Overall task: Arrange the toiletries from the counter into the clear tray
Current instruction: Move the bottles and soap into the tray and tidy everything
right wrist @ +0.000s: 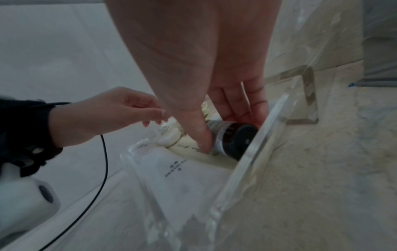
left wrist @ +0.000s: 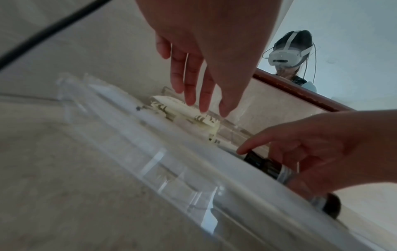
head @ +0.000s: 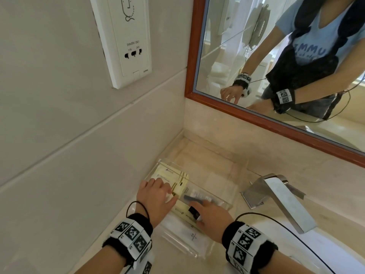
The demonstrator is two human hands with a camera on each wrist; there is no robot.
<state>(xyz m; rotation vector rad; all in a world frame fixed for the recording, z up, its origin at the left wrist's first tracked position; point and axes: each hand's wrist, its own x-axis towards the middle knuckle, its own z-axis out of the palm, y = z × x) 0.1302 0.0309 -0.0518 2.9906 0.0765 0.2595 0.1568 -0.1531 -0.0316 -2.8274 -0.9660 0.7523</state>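
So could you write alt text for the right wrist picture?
A right hand grips a small dark bottle with a black cap lying inside a clear plastic tray, beside cream packets. The left hand hovers nearby.

Cream packets (head: 173, 176), dark bottle (right wrist: 234, 139) inside clear tray (head: 229, 205)

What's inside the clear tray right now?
The clear tray holds cream packets, a clear sachet and a dark-capped bottle gripped by the right hand. Both hands cover whatever lies beneath them.

Soft even daylight, head view sharp but edge-warped, wrist views dimmer, blurred, hazy
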